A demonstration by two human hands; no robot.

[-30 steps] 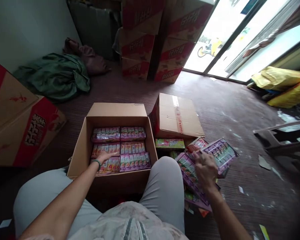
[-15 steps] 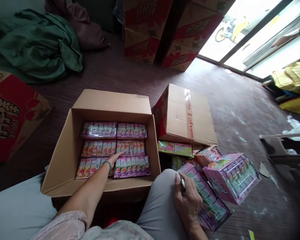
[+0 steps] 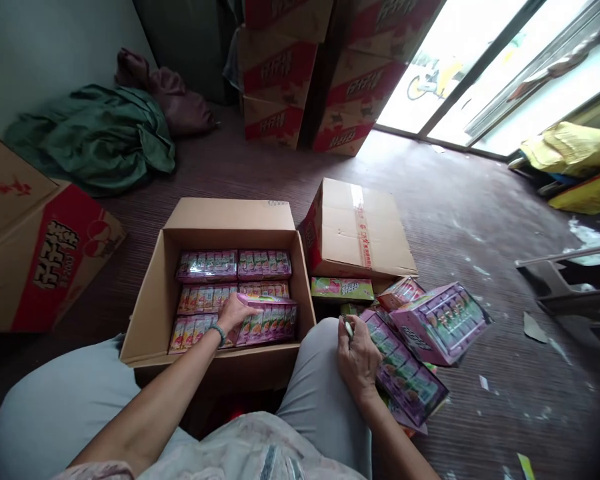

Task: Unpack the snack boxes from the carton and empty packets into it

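Note:
My left hand [image 3: 234,312] grips the left end of a purple snack box [image 3: 270,321] with fruit pictures, tilted up in the front right of a brown carton [image 3: 145,293]. Other purple boxes [image 3: 207,265] lie at the carton's back, and orange and yellow ones [image 3: 207,298] fill the left and middle. Resting at my right knee, my right hand [image 3: 361,360] is closed around a small pale object [image 3: 349,329], mostly hidden by the fingers. Close to that hand, a purple box [image 3: 407,373] leans on a loose pile, and another purple box [image 3: 440,323] lies higher up.
A taped carton [image 3: 370,227] stands right of the filled one, with a green box [image 3: 343,289] before it. Red-and-brown cartons [image 3: 275,73] are stacked behind; another carton [image 3: 60,267] is at left. Green cloth [image 3: 105,133] lies on the floor. A grey plastic frame [image 3: 570,280] sits far right.
My left hand has closed on the front right purple box and tipped it up. My right hand stays by the knee with the small object. The whole view has shifted slightly.

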